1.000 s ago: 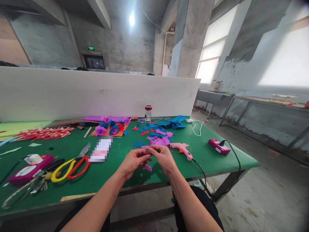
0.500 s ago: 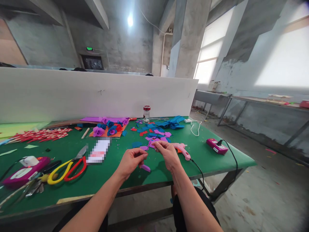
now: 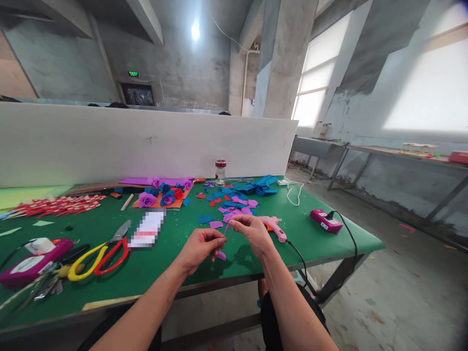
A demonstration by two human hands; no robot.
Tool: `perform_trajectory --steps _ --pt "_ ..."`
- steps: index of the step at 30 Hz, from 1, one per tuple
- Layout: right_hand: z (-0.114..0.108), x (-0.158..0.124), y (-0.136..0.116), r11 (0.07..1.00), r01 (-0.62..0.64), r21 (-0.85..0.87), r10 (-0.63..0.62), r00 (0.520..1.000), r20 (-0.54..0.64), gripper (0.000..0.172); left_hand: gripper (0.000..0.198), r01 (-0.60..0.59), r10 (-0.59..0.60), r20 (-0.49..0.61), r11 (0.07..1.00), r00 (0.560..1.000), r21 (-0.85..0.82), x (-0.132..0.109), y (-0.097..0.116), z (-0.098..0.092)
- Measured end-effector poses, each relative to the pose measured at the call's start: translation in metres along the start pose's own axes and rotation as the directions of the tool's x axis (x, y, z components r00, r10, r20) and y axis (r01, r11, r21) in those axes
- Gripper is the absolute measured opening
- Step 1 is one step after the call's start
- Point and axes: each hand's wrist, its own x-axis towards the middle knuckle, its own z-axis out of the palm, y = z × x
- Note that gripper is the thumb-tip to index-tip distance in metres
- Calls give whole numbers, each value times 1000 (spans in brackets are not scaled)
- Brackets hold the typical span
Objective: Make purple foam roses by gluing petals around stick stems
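A thin purple paper strip [image 3: 227, 227] runs down from the pinched thumb and forefinger of my right hand [image 3: 252, 233]. At its lower end, the fingertips of my left hand [image 3: 203, 247] are pressed together; whether anything else is between them is too small to tell. Both hands are held just above the green table. Below my left fingers lies a loose purple petal [image 3: 221, 255]. A square purple paper piece [image 3: 216, 224] and a blue paper piece [image 3: 205, 219] lie beyond. The pink glue gun [image 3: 277, 228] rests beside my right hand, partly hidden by it.
Scissors [image 3: 100, 258] with yellow and red handles lie left, near a purple power strip [image 3: 36, 263]. Paper roses [image 3: 168, 198] sit on orange paper. A red-lidded jar [image 3: 220, 173] stands by the white partition [image 3: 146, 141]. Another power strip [image 3: 326, 221] is at right.
My left fingertips have moved slightly down and closer to my right hand's pinch. The purple strip between the hands now shows more plainly. The whole view has shifted a little.
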Motion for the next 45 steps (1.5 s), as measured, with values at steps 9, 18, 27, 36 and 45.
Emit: perform_trajectory --steps 9,18,27,36,45 --pt "-1 -2 -2 999 -36 14 35 997 63 36 29 15 -17 83 1000 996 21 -2 0 0" --pt "-2 4 5 973 -107 205 102 994 37 50 30 45 -41 59 997 997 -62 -1 0 -3" --pt "19 -8 -2 956 237 -171 -252 965 -72 25 22 -172 182 -148 982 972 83 -3 4 0" --pt "31 -22 -17 793 462 -398 -504 864 0 12 16 -337 409 -252 897 877 285 -3 2 -2" --pt "30 -21 -12 796 453 -401 -509 860 -37 17 14 -318 397 -249 898 884 304 -3 4 -3"
